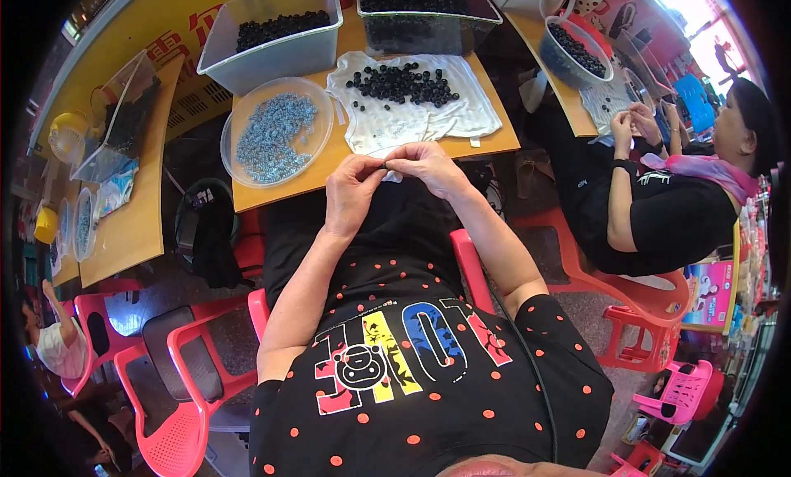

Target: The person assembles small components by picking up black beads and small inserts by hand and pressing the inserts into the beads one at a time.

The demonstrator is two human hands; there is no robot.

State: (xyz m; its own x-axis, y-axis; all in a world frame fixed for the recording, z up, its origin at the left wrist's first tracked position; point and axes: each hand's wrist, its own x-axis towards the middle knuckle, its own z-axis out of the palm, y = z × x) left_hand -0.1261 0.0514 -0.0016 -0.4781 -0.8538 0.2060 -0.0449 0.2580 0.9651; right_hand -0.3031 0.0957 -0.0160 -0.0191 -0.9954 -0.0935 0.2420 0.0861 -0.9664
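Observation:
My left hand [349,189] and my right hand [430,169] meet at the table's front edge, fingertips pinched together. Between them is a small dark round piece [384,166], mostly covered by the fingers; its details are too small to make out. Just beyond my hands lies a white cloth [375,133], with a pile of small black round bead-like pieces [404,85] on it. A shallow clear round tray [323,151] to the left holds many tiny light-blue translucent pieces [276,135].
Two clear plastic tubs [317,44] [474,22] of black pieces stand at the back of the wooden table [492,106]. At right, a co-worker [659,189] handles something small beside a bowl [606,72] of black pieces. Red chairs [177,432] stand around.

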